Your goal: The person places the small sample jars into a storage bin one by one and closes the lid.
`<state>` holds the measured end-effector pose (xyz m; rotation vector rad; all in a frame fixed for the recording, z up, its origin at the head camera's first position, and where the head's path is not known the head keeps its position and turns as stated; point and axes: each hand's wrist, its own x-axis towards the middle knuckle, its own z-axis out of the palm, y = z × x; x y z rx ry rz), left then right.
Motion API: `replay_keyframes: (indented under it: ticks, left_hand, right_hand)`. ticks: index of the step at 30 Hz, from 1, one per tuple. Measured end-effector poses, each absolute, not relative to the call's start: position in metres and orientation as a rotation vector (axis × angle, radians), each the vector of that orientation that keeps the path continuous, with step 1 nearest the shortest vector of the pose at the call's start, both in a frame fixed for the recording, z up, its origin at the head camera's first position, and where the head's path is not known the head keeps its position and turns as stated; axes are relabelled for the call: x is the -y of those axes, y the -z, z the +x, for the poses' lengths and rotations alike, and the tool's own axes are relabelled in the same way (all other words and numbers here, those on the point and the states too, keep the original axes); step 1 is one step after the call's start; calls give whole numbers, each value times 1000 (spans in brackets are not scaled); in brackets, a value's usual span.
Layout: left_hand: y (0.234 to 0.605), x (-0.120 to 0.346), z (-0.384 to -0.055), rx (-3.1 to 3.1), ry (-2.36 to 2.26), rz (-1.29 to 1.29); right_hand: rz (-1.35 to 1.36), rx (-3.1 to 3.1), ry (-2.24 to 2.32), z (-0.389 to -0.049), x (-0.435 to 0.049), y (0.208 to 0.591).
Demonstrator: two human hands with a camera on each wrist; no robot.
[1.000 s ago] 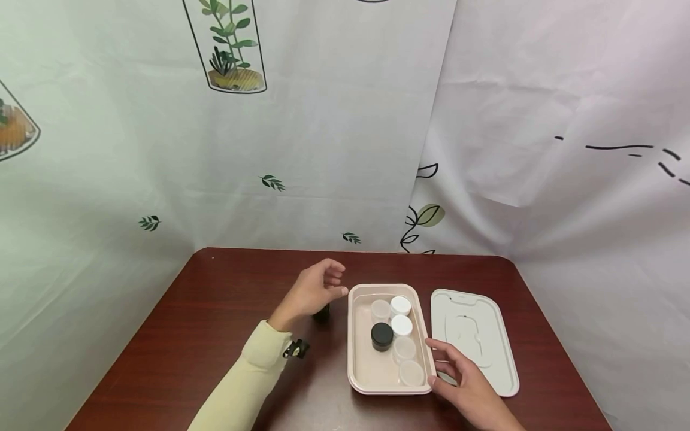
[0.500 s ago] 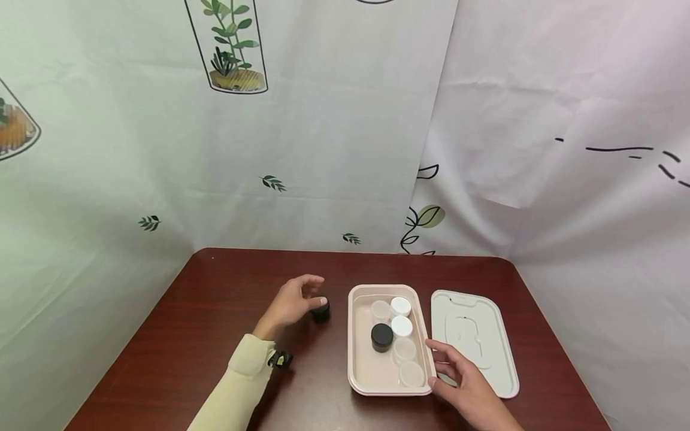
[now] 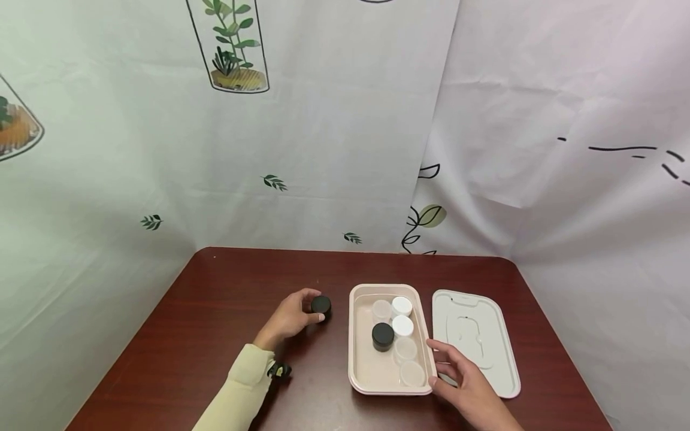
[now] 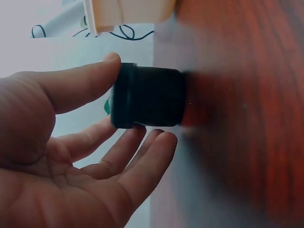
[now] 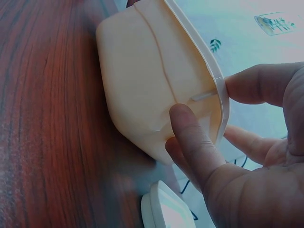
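Observation:
On the table stands a small black jar with a black lid, to the left of the pale pink plastic container. My left hand has its thumb and fingers around this jar, the thumb on the lid's edge and the fingers on the opposite side. The container holds several small lidded jars: a black jar, two with white lids, and several translucent ones. My right hand grips the container's right side; in the right wrist view, fingers touch its rim and outer wall.
A pale lid lies flat on the table to the right of the container, partly behind my right hand. The dark red wooden table ends at a printed white cloth hanging behind it.
My left hand has moved left and down from beside the container's rim to the lone black jar, and its fingers now surround it. The right hand stays at the container.

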<state>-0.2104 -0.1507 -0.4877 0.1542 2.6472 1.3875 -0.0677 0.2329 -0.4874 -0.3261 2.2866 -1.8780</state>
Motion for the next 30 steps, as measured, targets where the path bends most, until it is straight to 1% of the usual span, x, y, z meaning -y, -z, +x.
replay_keyframes:
  ticks: [11,14,23,30]
  left_hand:
    - [494,148,-211,-2630,-1467,135]
    - [493,150,-211,-2615,-1497,144]
    - [471,148,-211,-2624,-1539,160]
    - [452,139,-205,-2604,-1566,219]
  right_hand:
    - [-317,-2291,1866,-67,-233,487]
    - [-352,-2291,1877,-68,-233,488]
    - [-418,-2311,1881,-68,-234,490]
    - [-364,-2319,1876,-67,-233,489]
